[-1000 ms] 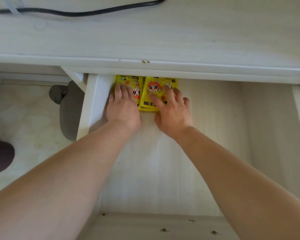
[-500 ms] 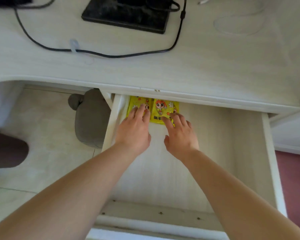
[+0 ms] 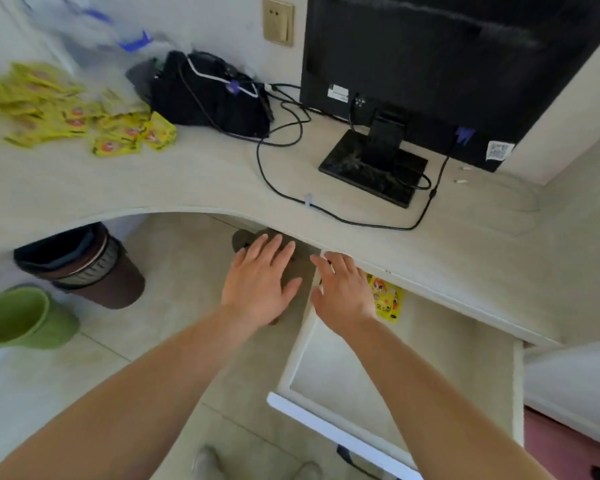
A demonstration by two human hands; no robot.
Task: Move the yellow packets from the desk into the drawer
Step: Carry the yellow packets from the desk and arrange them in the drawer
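Note:
A white drawer [image 3: 326, 424] stands pulled out under the desk [image 3: 194, 178]. A yellow packet [image 3: 387, 299] with a cartoon face lies at the drawer's back left, partly hidden by my right hand [image 3: 342, 294], which hovers open over the drawer's left wall. My left hand [image 3: 260, 278] is open with fingers spread, outside the drawer, over the floor. A heap of several more yellow packets [image 3: 66, 112] lies blurred on the desk at the far left.
A black monitor [image 3: 440, 60] on its stand, a black bag [image 3: 208, 91] and black cables [image 3: 281, 188] occupy the desk's back. On the floor stand a brown bin [image 3: 84, 268] and a green bucket [image 3: 25, 318]. A grey stool [image 3: 288, 271] sits behind my left hand.
Both hands have lifted off the packets and drawn back out of the drawer, the left one moving out over the floor. The view has swung up and left, showing the desk heap.

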